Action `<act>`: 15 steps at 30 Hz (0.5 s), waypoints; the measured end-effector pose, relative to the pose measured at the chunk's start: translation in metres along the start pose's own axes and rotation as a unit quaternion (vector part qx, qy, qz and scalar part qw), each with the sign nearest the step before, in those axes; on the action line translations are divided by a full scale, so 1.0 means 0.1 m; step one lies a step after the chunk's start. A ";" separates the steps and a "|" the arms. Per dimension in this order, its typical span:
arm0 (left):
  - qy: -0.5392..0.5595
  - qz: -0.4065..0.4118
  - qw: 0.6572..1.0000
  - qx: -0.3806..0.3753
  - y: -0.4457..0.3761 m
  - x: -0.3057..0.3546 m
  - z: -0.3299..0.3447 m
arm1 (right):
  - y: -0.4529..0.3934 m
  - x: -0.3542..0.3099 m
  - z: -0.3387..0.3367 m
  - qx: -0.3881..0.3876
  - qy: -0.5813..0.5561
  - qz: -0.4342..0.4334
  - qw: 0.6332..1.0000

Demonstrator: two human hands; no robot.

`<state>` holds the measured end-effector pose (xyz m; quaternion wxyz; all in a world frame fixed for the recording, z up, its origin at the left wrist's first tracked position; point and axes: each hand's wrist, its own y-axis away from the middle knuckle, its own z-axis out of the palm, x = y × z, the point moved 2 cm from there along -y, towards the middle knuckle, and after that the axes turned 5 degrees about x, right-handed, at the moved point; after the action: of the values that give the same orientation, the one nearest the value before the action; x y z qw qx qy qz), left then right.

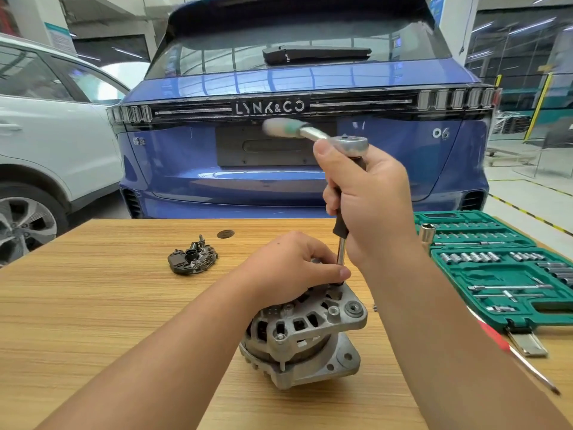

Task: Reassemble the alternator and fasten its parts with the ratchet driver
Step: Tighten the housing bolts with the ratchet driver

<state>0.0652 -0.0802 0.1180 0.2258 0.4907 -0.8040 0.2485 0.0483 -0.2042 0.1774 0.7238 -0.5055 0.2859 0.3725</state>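
The alternator stands nearest, on the wooden table. On its top the left hand pinches the lower end of the extension bar, steadying it over what is probably a housing bolt, hidden by the fingers. The bar rises nearly upright from the alternator. Above, the right hand is clenched round the bar's dark grip below the ratchet driver, whose blurred handle points left. Beyond the alternator lies the rectifier plate.

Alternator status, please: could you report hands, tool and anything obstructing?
Left hand steadies alternator, pinching extension tip. Right hand grips ratchet driver upright. Nothing obstructing.
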 end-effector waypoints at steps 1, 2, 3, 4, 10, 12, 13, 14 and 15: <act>-0.001 0.002 1.000 0.000 0.00 0.00 0.00 | -0.02 0.00 -0.02 -0.006 0.004 0.018 1.000; 0.002 0.002 1.000 -0.002 0.00 -0.01 0.00 | -0.04 0.00 -0.05 -0.041 -0.012 0.044 0.998; 0.008 -0.001 1.000 -0.003 -0.01 -0.02 0.00 | -0.05 -0.02 -0.07 -0.087 -0.044 0.076 0.992; 0.014 -0.006 1.000 -0.005 -0.02 -0.02 0.00 | -0.06 -0.03 -0.09 -0.126 -0.082 0.102 0.983; -0.001 0.004 1.000 0.010 -0.02 -0.03 0.00 | -0.03 0.04 -0.05 -0.077 -0.105 -0.015 0.991; -0.002 0.001 1.000 0.014 -0.02 -0.03 0.00 | -0.01 0.03 -0.02 -0.075 -0.072 -0.095 0.990; -0.003 0.000 1.000 0.016 -0.03 -0.02 0.01 | 0.00 0.04 -0.01 -0.086 -0.062 -0.114 0.988; -0.003 0.000 1.000 0.019 -0.03 -0.03 0.01 | 0.01 0.05 0.00 -0.098 -0.063 -0.116 0.986; -0.003 -0.001 1.000 0.021 -0.03 -0.02 0.01 | 0.01 0.06 0.01 -0.110 -0.076 -0.103 0.986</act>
<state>0.0690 -0.0804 0.1167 0.2128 0.4970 -0.7988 0.2638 0.0509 -0.2019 0.1724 0.7180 -0.5787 0.1345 0.3625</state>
